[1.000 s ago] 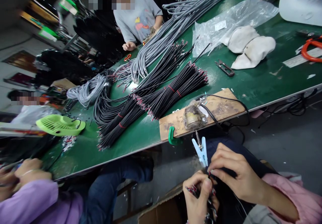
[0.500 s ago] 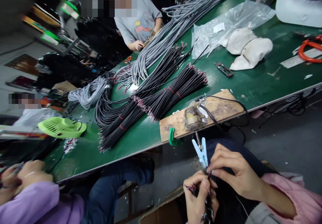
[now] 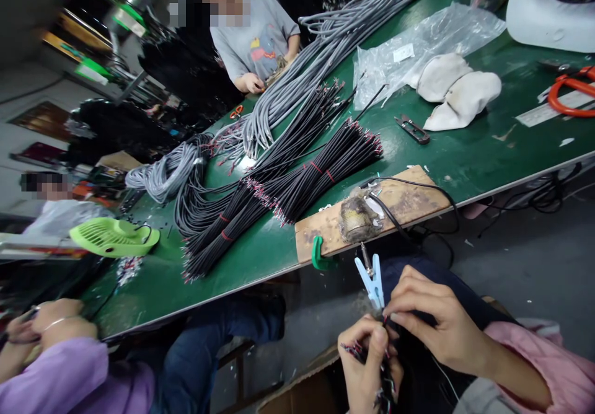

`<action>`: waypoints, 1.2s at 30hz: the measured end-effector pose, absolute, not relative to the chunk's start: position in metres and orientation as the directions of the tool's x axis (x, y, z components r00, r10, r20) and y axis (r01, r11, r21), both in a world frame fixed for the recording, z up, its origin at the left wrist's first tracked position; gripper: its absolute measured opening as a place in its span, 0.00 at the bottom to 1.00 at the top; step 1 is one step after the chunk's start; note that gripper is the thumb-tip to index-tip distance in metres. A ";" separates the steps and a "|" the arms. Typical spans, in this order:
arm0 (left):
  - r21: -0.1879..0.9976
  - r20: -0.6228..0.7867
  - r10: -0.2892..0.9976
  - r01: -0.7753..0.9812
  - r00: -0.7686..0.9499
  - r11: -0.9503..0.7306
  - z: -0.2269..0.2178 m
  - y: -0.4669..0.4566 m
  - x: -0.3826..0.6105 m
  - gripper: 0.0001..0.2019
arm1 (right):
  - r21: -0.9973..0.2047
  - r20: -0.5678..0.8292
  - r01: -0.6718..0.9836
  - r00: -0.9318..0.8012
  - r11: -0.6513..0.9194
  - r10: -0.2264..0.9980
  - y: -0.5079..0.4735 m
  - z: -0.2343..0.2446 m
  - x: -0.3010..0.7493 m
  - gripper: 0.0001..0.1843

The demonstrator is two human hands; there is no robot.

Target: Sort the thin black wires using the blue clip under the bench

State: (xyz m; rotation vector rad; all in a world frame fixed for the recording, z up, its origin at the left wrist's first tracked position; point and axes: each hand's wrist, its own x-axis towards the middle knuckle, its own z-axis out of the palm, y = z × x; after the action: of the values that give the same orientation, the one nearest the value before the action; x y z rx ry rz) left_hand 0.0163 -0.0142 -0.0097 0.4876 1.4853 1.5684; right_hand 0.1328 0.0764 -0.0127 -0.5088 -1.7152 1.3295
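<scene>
My left hand [image 3: 365, 358] is closed around a bundle of dark cables [image 3: 385, 389] whose stripped ends show red, black and white wires. The fingers of my right hand [image 3: 432, 315] pinch a thin wire end at the top of that bundle; the exact tip is small and partly covered. Just above my fingertips, a light blue clothespin [image 3: 373, 282] is clipped near a metal tip [image 3: 365, 254] that sticks out from under the wooden board [image 3: 418, 194]. On the board sits a brown, wrapped lump [image 3: 357, 217] with a black cord.
Tied black cable bundles [image 3: 320, 169] and grey cables [image 3: 279, 98] lie on the green table [image 3: 469, 166]. A green clamp [image 3: 320, 253] grips the board. White gloves [image 3: 460, 92], snips [image 3: 412, 129], orange-handled scissors [image 3: 571, 95] lie rightward. A co-worker's purple sleeve [image 3: 56, 370] is at left.
Hardly anything differs. My right fingertips have shifted very slightly at the wire end, and my left hand keeps its hold. At the left, the co-worker's hands have moved a little.
</scene>
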 end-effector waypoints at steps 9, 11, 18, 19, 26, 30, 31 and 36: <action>0.936 -0.287 0.792 -0.334 -0.539 0.112 -0.009 -0.012 0.020 0.15 | -0.940 0.333 -0.117 -0.527 0.322 0.782 0.073 -0.011 0.129 0.06; 0.914 -0.326 0.789 -0.388 -0.521 0.121 -0.006 -0.011 0.021 0.15 | -0.952 0.305 -0.153 -0.523 0.264 0.796 0.074 -0.013 0.129 0.06; 0.902 -0.321 0.819 -0.417 -0.476 0.111 -0.003 -0.010 0.019 0.15 | -0.955 0.241 -0.286 -0.586 0.081 0.774 0.078 -0.017 0.130 0.08; 0.915 -0.297 0.833 -0.389 -0.466 0.108 -0.003 -0.010 0.018 0.14 | -0.952 0.209 -0.306 -0.604 0.018 0.769 0.080 -0.017 0.129 0.10; 0.999 0.044 0.879 0.005 -0.475 -0.048 0.006 -0.006 0.006 0.05 | -0.706 -0.011 -0.478 -0.731 -0.523 0.682 0.103 -0.017 0.095 0.24; 0.997 0.070 0.864 0.003 -0.499 -0.079 0.012 0.000 -0.001 0.05 | -0.595 -0.075 -0.464 -0.781 -0.656 0.620 0.106 -0.014 0.080 0.25; 0.997 0.066 0.861 -0.004 -0.504 -0.079 0.012 0.001 -0.002 0.05 | -0.591 -0.086 -0.474 -0.767 -0.653 0.635 0.106 -0.014 0.079 0.26; 0.998 0.061 0.858 0.001 -0.510 -0.070 0.006 0.002 -0.005 0.05 | -0.626 -0.025 -0.480 -0.775 -0.615 0.631 0.111 -0.010 0.088 0.28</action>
State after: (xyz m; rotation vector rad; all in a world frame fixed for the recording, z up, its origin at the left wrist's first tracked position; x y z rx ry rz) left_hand -0.0051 0.0024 0.0062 0.9444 1.5439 1.6560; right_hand 0.0881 0.1110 -0.0099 -0.3229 -0.8142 2.3492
